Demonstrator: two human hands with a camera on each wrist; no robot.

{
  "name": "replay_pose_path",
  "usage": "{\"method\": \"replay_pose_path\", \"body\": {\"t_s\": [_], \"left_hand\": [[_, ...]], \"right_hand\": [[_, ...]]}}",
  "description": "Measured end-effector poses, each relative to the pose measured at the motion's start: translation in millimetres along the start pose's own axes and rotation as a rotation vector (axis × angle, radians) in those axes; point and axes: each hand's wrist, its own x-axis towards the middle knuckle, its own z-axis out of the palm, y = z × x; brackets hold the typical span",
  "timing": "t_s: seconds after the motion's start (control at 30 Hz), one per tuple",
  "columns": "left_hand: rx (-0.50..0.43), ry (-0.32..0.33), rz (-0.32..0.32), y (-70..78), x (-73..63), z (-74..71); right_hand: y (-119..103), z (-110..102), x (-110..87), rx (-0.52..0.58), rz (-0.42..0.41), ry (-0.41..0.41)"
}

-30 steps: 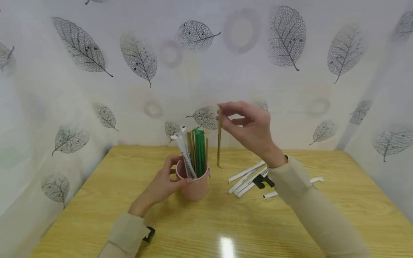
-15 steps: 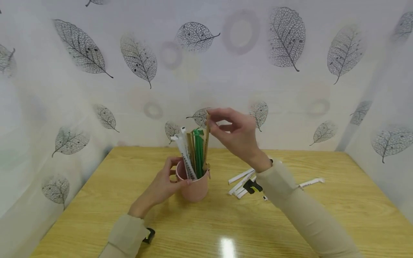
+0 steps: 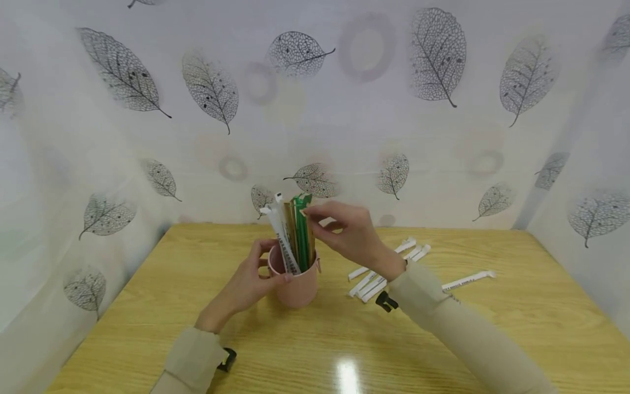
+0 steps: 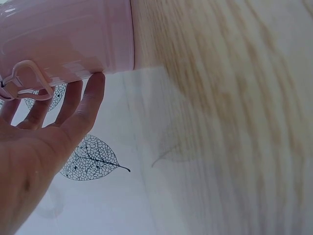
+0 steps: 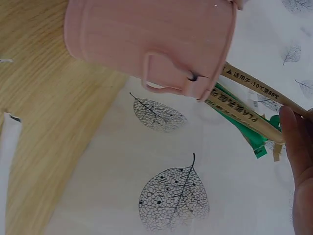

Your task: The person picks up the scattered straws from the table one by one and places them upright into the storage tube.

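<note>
A small pink metal bucket (image 3: 297, 290) stands upright on the wooden table, holding several paper-wrapped straws. White straws (image 3: 280, 227) lean left in it, with brown ones and green straws (image 3: 303, 235) beside them. My left hand (image 3: 246, 284) holds the bucket from the left, thumb at the front of the rim, fingertips on its side in the left wrist view. With thumb and fingertips, my right hand (image 3: 346, 227) pinches the top of a brown wrapped straw (image 5: 252, 84), whose lower end is inside the bucket, hidden by the wall. A wire handle loop (image 5: 164, 73) shows on the bucket's side.
Several white wrapped straws (image 3: 366, 282) lie loose on the table (image 3: 285, 350) to the right of the bucket. Another white straw (image 3: 470, 280) lies farther right, partly behind my right sleeve. A leaf-patterned cloth (image 3: 315, 120) hangs behind the table.
My right hand has moved left and down, bringing the brown straw from beside the bucket to above its rim and then into it. The left hand stays on the bucket.
</note>
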Motion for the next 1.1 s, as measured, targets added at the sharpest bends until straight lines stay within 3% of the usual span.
{"method": "replay_pose_path", "body": {"t_s": [0.37,0.57,0.67,0.77,1.0,1.1], "left_hand": [[0.0,-0.004,-0.006,1.8,0.1,-0.7],[-0.002,0.0,0.0,1.9,-0.3,-0.8],[0.001,0.0,0.005,1.2,0.1,-0.5],[0.004,0.0,0.006,0.5,0.4,0.0],[0.01,0.002,0.008,-1.8,0.2,0.5],[0.008,0.0,0.014,-2.0,0.0,0.6]], "right_hand": [[5.9,2.1,-16.5,0.001,0.062,-0.06],[7.8,-8.1,-21.0,-0.036,0.075,-0.073],[7.9,-17.9,-27.2,-0.062,0.098,-0.118],[7.1,-30.6,-36.2,-0.079,0.147,-0.248],[5.1,-47.6,-68.0,-0.201,0.281,-0.765],[3.4,-47.9,-82.9,-0.273,0.343,-0.9]]}}
